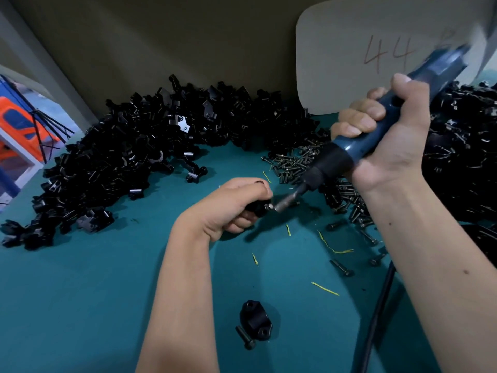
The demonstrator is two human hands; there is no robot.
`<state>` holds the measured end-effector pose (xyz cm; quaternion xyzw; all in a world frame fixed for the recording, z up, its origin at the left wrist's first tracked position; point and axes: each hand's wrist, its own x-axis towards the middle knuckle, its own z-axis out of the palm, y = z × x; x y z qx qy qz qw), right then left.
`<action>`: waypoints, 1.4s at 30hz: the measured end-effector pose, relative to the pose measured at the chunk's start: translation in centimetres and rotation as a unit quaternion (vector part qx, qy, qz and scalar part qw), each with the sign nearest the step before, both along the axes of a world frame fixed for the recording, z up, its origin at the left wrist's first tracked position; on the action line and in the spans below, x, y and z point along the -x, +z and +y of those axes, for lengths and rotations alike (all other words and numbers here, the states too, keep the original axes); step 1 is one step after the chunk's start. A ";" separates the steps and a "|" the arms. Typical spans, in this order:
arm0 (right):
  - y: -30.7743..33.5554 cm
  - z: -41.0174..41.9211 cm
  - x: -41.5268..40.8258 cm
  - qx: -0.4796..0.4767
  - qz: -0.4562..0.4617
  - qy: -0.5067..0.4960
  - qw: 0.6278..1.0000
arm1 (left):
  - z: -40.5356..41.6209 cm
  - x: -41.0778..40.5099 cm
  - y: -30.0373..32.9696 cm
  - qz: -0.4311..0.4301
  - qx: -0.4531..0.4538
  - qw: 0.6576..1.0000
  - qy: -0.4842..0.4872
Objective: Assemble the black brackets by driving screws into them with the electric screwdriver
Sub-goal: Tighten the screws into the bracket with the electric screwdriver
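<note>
While a large pile of black brackets [129,157] lies along the left and rear of the counter [80,292], the left hand [231,205] grips one bracket [255,207] with curled fingers just above the surface, presumably to steady it against the driving torque. To its right, the bit of the electric screwdriver [376,125] meets the screw [269,206] at the bracket, near the loose screws [295,162]. Farthest right, the right hand [387,135] wraps closed around the tilted screwdriver body, forearm raised.
</note>
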<state>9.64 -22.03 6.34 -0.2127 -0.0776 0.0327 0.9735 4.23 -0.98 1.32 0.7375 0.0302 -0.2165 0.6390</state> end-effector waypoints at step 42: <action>-0.2 1.9 -0.1 0.009 0.148 -0.167 0.975 | -0.6 -0.8 -1.9 -0.318 -0.315 0.883 0.143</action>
